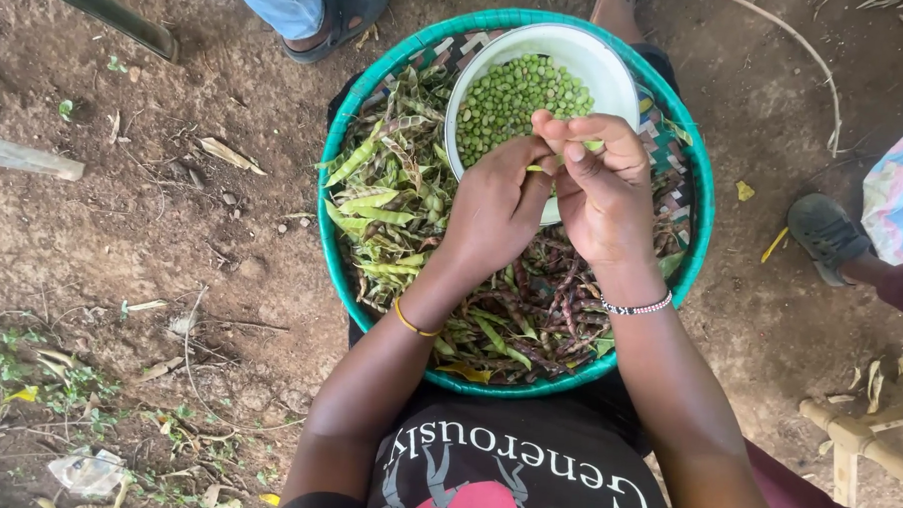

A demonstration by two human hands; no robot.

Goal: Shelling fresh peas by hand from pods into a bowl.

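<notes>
Head view, looking down at lap. Round woven basket (348, 130) with teal rim rests on the knees; no bench in use. Inside it, at the far side, a white bowl (618, 75) holding a layer of shelled green peas (512, 96), bowl floor mostly covered.

Left hand (493, 210) and right hand (604, 194) meet over the near edge of the bowl. Fingers of both are pinched narrow on one small green pod (593, 146); most of the pod is hidden by the fingers, so cannot tell if it is split yet.

Progress, judged: a fair portion shelled, but a large heap of pods (393, 202), green at left and purple-streaked near the body, remains in the basket; much left. Cannot tell full pods from empty husks.

Packaging/labels: none on basket or bowl. Crumpled clear plastic scrap (89, 470) on the dirt ground, lower left. Another person's sandalled foot (822, 232) at right
</notes>
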